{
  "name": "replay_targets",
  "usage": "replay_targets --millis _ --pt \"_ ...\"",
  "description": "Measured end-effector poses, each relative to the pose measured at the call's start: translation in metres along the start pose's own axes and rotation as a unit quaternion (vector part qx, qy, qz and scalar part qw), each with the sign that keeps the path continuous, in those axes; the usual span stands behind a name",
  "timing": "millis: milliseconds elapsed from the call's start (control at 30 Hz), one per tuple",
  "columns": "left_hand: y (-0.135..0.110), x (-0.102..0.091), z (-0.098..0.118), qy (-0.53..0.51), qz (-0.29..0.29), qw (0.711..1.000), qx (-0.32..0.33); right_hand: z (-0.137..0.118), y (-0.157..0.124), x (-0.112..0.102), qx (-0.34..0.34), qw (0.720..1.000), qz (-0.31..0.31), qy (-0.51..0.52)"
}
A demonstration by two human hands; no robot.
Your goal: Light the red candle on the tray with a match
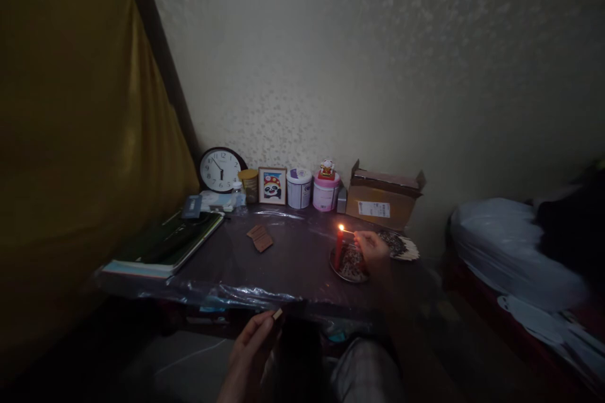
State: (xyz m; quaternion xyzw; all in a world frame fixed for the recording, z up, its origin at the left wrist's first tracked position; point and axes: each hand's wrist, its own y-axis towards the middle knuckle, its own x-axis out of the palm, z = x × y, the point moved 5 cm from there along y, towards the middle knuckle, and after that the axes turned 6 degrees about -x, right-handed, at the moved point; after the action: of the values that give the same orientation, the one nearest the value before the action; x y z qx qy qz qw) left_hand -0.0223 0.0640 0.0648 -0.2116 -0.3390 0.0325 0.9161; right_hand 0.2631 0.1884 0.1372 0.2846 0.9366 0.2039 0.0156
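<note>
Holding a match (349, 232), pinched in a nearly closed right hand (374, 250), to the flame (341, 227) atop a candle (339, 249) upright in a dish (348, 277) on the table (293, 271). Gripping a small pale-ended thing (277, 313) in a curled left hand (250, 347), in front of the table's near edge.

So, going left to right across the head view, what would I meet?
Mustard-yellow hanging cloth, round white-faced clock, flat brown cardboard-like piece, white-and-lilac lidded tin, slender red wax candle, bare right hand pinching a thin pale wooden stick, translucent white plastic bag.
</note>
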Motion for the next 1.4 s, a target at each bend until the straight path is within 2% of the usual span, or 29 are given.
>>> replay_targets --millis 333,667,1033,1233,1400 --pt "0.006 -0.006 -0.003 0.011 -0.005 1.000 0.002 0.014 0.010 -0.003 0.006 1.000 -0.013 -0.026" --pt "0.007 -0.005 -0.006 0.001 -0.012 1.000 0.003 0.010 0.007 -0.002 -0.016 0.999 -0.002 -0.034" --pt "0.004 -0.002 -0.006 -0.050 0.003 0.999 0.017 0.013 0.007 0.001 0.007 1.000 -0.001 -0.019" --pt "-0.001 -0.001 -0.002 -0.015 0.013 1.000 -0.017 0.018 0.008 0.000 0.021 1.000 0.004 -0.001" --pt "0.002 -0.004 -0.003 -0.006 -0.002 1.000 -0.018 0.027 0.013 -0.001 0.049 0.998 0.009 0.024"
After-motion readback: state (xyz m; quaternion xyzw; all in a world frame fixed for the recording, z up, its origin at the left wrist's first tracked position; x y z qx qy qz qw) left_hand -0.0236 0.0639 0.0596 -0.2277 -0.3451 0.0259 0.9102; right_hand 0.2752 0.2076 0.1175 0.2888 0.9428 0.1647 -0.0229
